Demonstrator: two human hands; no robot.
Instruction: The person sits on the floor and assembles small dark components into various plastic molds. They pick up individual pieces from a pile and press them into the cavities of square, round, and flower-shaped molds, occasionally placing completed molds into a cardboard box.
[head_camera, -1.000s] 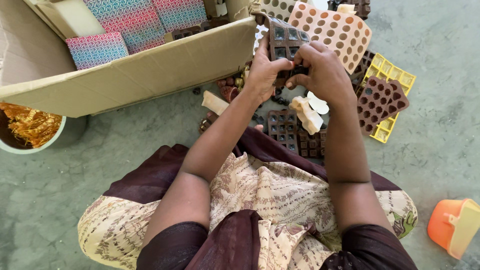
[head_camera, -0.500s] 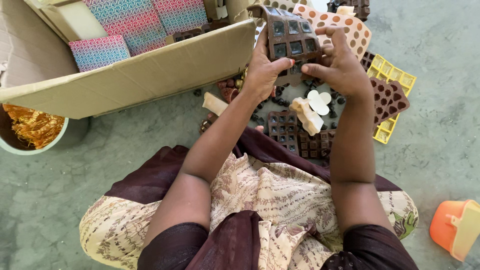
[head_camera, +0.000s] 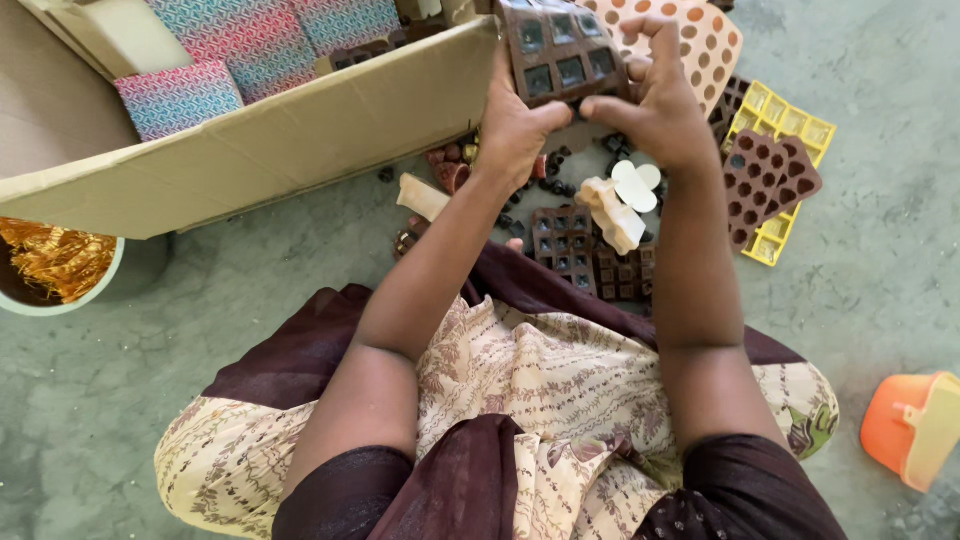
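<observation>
At the top centre of the frame both hands grip one dark brown flexible mould tray with square cavities (head_camera: 560, 50), raised above the floor. The left hand (head_camera: 515, 125) clamps its lower left edge, thumb across the front; the right hand (head_camera: 655, 100) closes on the lower right edge, fingers curled up the side. The tray's cavity face is turned toward the camera, and its long axis seems to run up and out of the frame, so its far end is hidden. Both hands sit equally near, at its near end.

Just left of the tray stands the wall of a large brown cardboard box (head_camera: 270, 140) holding patterned pink-and-teal packets (head_camera: 180, 98). Behind the right hand lies an orange mould with oval holes (head_camera: 705, 40). Below the hands, on the grey-green floor (head_camera: 880, 250), lie more brown moulds (head_camera: 565, 245), a yellow grid tray (head_camera: 790, 125) and small loose dark pieces (head_camera: 520, 215).
</observation>
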